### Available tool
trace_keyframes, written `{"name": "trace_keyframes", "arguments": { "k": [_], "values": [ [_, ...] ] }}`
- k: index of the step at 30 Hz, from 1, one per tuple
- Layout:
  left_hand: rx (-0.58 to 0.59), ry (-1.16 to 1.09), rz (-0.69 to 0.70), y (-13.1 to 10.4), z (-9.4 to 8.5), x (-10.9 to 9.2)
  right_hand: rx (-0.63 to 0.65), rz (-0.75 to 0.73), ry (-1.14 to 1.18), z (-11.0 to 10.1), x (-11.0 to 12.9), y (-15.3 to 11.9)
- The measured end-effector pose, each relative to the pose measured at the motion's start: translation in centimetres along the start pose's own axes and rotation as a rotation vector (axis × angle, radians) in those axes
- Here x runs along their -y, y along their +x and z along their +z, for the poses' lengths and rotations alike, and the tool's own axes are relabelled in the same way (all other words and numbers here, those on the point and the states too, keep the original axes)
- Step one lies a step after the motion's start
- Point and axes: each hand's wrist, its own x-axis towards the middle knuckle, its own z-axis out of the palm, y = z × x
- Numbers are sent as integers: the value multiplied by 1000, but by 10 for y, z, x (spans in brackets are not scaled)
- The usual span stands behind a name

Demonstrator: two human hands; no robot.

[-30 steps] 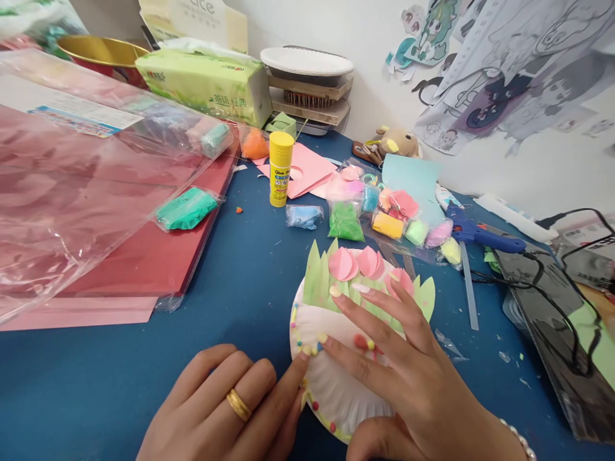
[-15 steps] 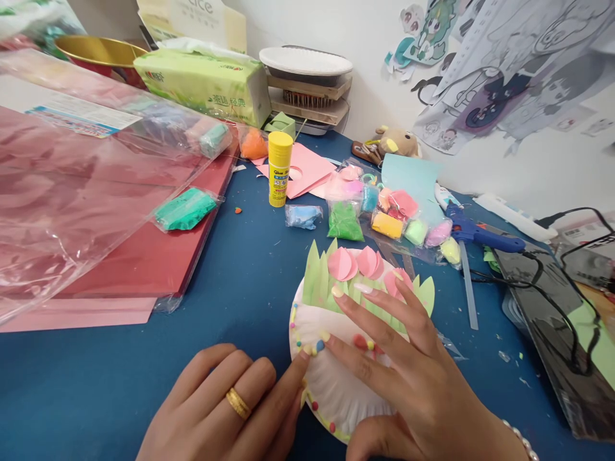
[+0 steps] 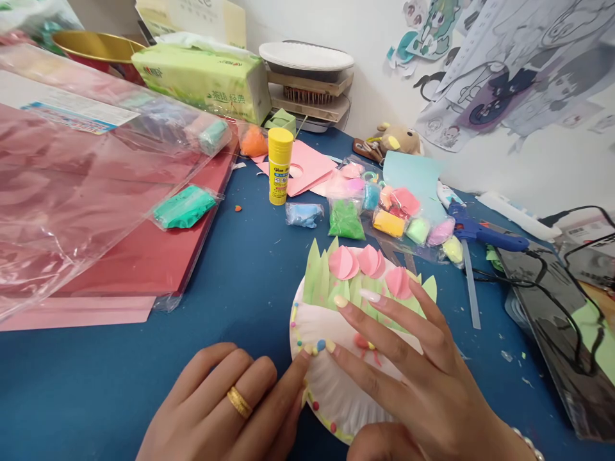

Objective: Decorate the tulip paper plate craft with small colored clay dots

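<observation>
A white paper plate (image 3: 353, 400) lies on the blue table, with green paper leaves (image 3: 314, 278) and pink paper tulips (image 3: 369, 261) along its far side. Small coloured clay dots run round its left rim. My left hand (image 3: 230, 403), with a gold ring, grips this rim, its index fingertip on the plate beside a blue clay dot (image 3: 321, 345). Over the plate my right hand (image 3: 408, 365) is spread open, its index fingertip just right of the blue dot. Red clay shapes (image 3: 361, 342) show partly beneath its fingers.
A yellow glue stick (image 3: 279, 168) stands beyond the plate. Bagged clay, including a green pack (image 3: 346, 219), lies to its right, near a blue glue gun (image 3: 487, 234). Red sheets in clear plastic (image 3: 139, 259) cover the left; a tissue pack (image 3: 206, 80) stands behind.
My right hand has shifted slightly right, its index fingertip moving a little away from the blue dot and uncovering more of the right tulip. My left hand stays in place.
</observation>
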Motion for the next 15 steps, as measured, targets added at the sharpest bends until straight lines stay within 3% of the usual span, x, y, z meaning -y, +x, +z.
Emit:
{"name": "trace_keyframes", "arguments": {
  "k": [15],
  "values": [
    [2,-6,-3,0,1,0,-16,4,3,-1,1,-2]
  ]
}}
